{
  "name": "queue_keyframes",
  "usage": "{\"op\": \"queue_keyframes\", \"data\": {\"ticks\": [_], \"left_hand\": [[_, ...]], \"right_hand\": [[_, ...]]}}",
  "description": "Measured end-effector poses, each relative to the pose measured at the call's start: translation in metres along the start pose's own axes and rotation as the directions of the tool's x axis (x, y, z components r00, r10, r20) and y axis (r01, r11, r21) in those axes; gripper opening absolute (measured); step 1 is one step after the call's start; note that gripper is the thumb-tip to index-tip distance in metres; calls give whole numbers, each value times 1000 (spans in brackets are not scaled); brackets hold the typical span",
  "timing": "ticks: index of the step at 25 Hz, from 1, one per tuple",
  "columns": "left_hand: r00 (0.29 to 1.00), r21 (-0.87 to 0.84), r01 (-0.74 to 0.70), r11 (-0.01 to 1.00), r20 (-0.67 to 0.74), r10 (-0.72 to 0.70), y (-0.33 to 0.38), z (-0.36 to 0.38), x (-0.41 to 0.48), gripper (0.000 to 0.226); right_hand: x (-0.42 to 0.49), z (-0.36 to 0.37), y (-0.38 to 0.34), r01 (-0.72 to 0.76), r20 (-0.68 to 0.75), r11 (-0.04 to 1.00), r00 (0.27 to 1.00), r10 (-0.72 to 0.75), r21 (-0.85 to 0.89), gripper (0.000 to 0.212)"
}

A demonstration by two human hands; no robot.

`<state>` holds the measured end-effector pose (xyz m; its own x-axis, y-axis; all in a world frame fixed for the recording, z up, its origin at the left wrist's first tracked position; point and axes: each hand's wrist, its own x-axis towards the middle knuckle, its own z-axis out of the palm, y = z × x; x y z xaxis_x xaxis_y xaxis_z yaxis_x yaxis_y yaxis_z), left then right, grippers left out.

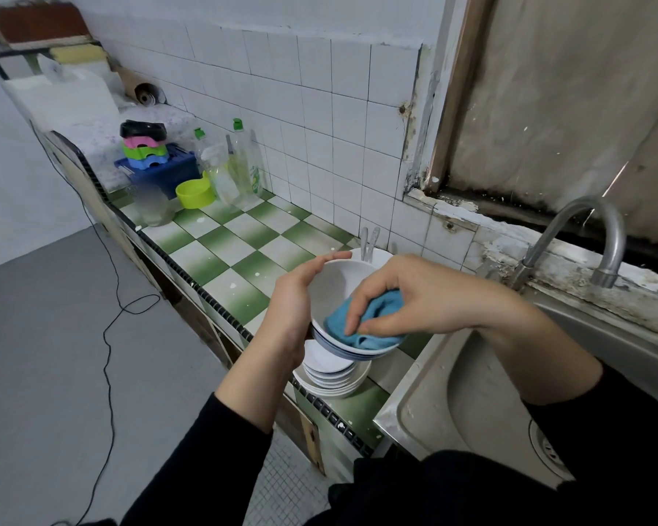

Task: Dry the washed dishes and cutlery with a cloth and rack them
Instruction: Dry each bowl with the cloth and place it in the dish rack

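Starting nearest, below the fingers of both hands: a stack of white dishes [333, 373] on the green-checked counter [221, 256], close to its front edge and just left of the steel sink [471, 392]. Holding, directly above that stack, a white bowl [335, 286] tilted toward the body; whether clear of the top dish or brushing it, not discernible. Cupping the bowl's left wall with the left hand [297, 301], fingers curved round to the far rim, thumb hidden behind the wall. Pinching a bunched blue cloth [361, 324] in the right hand [407, 298], fingers and thumb curled down round it, pressing it against the near inner wall. Judged as mid-wipe on this one bowl, with the stack below and more beyond not yet racked. Main risk: wet glaze sliding out of a one-sided left-hand hold under a hard push from the cloth, dropping the bowl onto the stack beneath and chipping both, or knocking the stack off the edge. Also possible: leaving the outside and foot damp by wiping only the inside. Beyond the fingertips, a second bowl [380, 256] with two pale spoons [369, 241] standing in it against the wall tiles, easily toppled by a careless reach. Far past the left fingers, well apart along the counter, detergent bottles [246, 168], a lime cup [195, 194] and a blue basket [171, 172] piled with coloured plastic, probably the rack; a long carry with slick crockery.
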<state>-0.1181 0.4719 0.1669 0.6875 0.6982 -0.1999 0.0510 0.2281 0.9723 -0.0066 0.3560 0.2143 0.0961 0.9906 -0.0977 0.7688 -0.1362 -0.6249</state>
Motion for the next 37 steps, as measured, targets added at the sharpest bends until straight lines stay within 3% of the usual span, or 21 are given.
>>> {"op": "queue_keyframes", "data": {"ticks": [1, 3, 4, 6, 8, 10, 14, 16, 19, 22, 25, 29, 32, 37], "left_hand": [[1000, 13, 4, 1000, 4, -4, 0, 1, 0, 40], [1000, 10, -2, 1000, 5, 2, 0, 5, -1, 41], [1000, 5, -10, 1000, 14, 10, 2, 6, -2, 41], [999, 4, -36, 999, 29, 36, 5, 8, 0, 39], [999, 24, -42, 999, 13, 42, 8, 5, 2, 40], [1000, -2, 8, 1000, 13, -8, 8, -1, 5, 38], [984, -41, 142, 989, 112, -136, 4, -3, 7, 37], [965, -45, 215, 976, 162, -205, 4, 0, 9, 38], [944, 105, 244, 964, 200, -261, 2, -4, 12, 44], [960, 245, 48, 968, 257, -113, -9, -16, 22, 57], [888, 102, -170, 980, 448, 107, -16, -25, 22, 52], [820, -138, -311, 940, 462, 339, -15, -27, 14, 66], [798, -281, -297, 913, 452, 399, -14, -17, 8, 62], [845, -392, -231, 890, 373, 384, -10, -5, 2, 63]], "right_hand": [[-1, -4, 2, -34, -49, 995, 998, 30, -97, 21], [3, -2, 4, -112, -283, 979, 957, 60, -171, 24], [6, 6, 4, -108, -399, 986, 916, 49, -126, 25], [13, 24, 3, -8, -484, 1000, 875, 11, 9, 28], [14, 33, 5, 55, -391, 995, 920, -17, 87, 29], [11, 22, 7, 75, -174, 995, 983, -64, 61, 28], [2, -9, 7, 123, 143, 984, 980, -140, 126, 26], [2, -10, 11, 131, 155, 986, 977, -146, 102, 38], [0, -7, 22, 172, 26, 970, 984, -179, 173, 39], [-3, -8, 40, 223, -109, 817, 975, -195, 532, 40], [-6, -10, 57, 290, -242, 537, 957, -160, 792, 49], [-12, -10, 68, 386, -403, 307, 915, -6, 870, 55], [-8, -1, 74, 423, -447, 197, 889, 98, 884, 60], [1, 17, 78, 465, -496, 171, 814, 304, 868, 67]]}}
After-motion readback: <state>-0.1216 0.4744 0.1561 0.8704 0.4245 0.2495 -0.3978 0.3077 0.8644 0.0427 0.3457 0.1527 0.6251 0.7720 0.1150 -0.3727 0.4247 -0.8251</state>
